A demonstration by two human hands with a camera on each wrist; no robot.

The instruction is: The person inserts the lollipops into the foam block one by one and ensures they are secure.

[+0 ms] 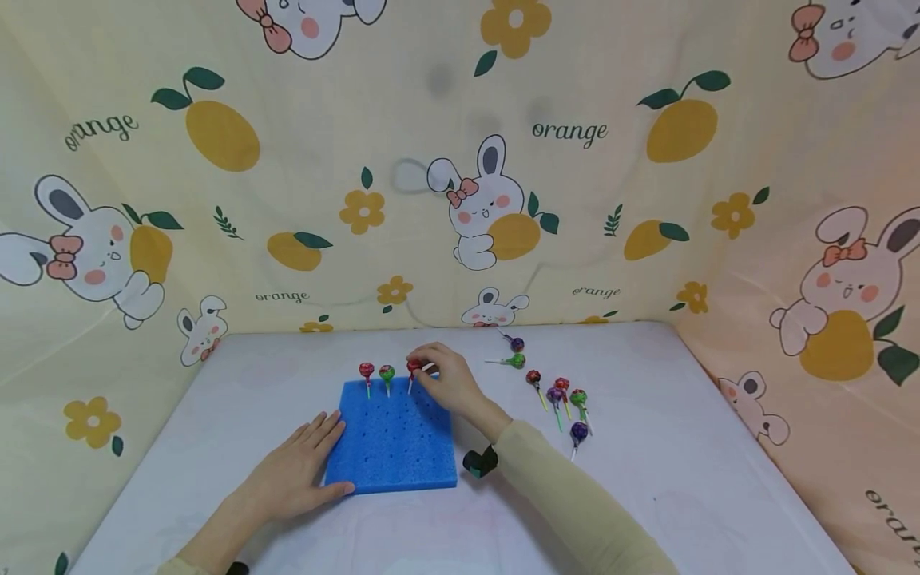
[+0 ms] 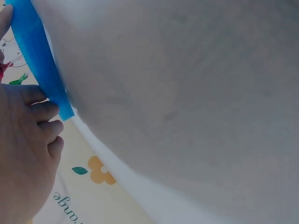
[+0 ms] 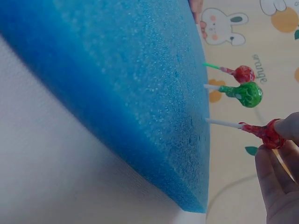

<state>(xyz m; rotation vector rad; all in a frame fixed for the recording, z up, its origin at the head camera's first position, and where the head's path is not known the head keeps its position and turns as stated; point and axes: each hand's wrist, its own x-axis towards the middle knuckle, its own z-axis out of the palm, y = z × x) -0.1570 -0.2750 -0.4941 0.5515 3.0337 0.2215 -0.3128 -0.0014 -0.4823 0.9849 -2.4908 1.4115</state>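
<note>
A blue foam block [image 1: 391, 451] with rows of small holes lies on the table. My right hand [image 1: 454, 385] pinches the red-wrapped head of a lollipop [image 3: 270, 135] between thumb and fingers. Its white stick stands upright at the block's far edge, the lower end meeting the foam. To its left, a green lollipop [image 1: 387, 373] and another red lollipop [image 1: 366, 370] are upright in the same row. With fingers extended, my left hand [image 1: 293, 469] rests against the block's left side, its thumb at the near left corner.
Several loose lollipops lie right of the block, among them a purple one [image 1: 578, 434], a green one [image 1: 516, 361] and a dark red one [image 1: 533, 377]. The white table [image 1: 647, 511] ends at a printed cloth [image 1: 331, 160] behind and at both sides.
</note>
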